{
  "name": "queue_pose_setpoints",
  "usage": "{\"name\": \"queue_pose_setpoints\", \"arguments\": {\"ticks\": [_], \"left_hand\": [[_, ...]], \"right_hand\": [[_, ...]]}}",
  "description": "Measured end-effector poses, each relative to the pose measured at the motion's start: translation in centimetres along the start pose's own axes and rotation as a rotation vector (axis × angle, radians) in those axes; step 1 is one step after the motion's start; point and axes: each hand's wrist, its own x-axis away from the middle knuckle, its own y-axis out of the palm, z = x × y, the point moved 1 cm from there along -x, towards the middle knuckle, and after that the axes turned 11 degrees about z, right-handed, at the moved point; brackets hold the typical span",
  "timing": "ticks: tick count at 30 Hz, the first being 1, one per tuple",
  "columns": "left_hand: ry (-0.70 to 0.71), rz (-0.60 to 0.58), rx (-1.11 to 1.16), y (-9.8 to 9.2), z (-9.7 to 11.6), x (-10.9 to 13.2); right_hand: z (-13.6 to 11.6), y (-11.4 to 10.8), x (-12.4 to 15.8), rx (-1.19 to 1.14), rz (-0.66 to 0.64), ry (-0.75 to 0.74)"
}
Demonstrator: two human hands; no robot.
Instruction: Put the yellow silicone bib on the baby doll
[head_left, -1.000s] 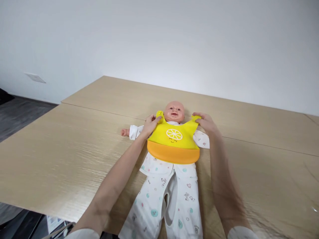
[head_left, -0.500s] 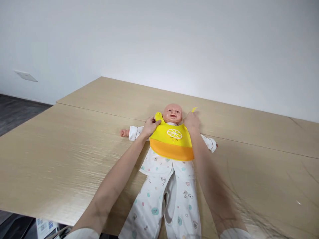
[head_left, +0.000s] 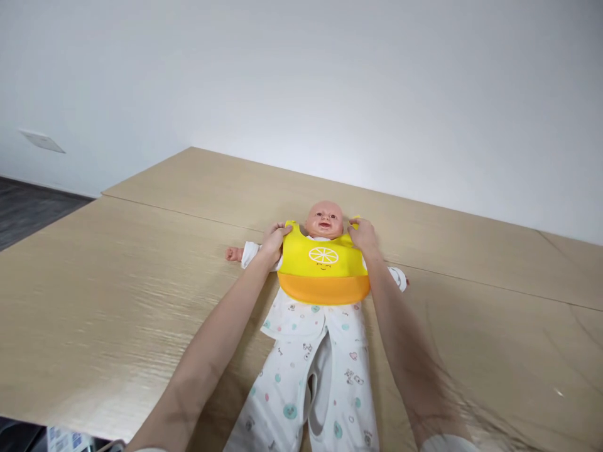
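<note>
A baby doll (head_left: pixel 325 220) in white patterned clothes (head_left: pixel 325 364) lies on its back, arms spread wide. Across its chest rests a yellow bib (head_left: pixel 301 254) with an orange pocket at the bottom and a white citrus-slice print. My left hand (head_left: pixel 276 242) pinches the bib's strap edge beside the doll's shoulder. On the other side, my right hand (head_left: pixel 363 235) grips the opposite strap, whose tip shows just above my fingers. Both straps lie at either side of the doll's head, apart from each other.
The doll lies on a light wooden table (head_left: pixel 141 282) with a seam running across it. A white wall (head_left: pixel 330 94) rises behind, with a wall plate (head_left: pixel 42 141) at the left. Below the table's near left edge, a printed box (head_left: pixel 68 439) is partly visible.
My right hand has lowered its strap, and the bib now sits more level across the doll's chest. My left hand keeps its hold, shifted slightly left.
</note>
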Motion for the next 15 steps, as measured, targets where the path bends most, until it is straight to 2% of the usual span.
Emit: {"name": "queue_pose_setpoints", "arguments": {"ticks": [6,9,15], "left_hand": [[-0.027,0.077,-0.076,0.1,-0.1,-0.5],[0.005,0.106,-0.153,0.1,-0.3,-0.6],[0.043,0.06,-0.288,0.6,-0.1,0.2]], "right_hand": [[1.2,1.9,0.0,-0.181,0.035,-0.025],[1.5,2.9,-0.1,-0.319,0.006,-0.036],[1.5,4.5,0.0,-0.47,-0.09,-0.076]]}}
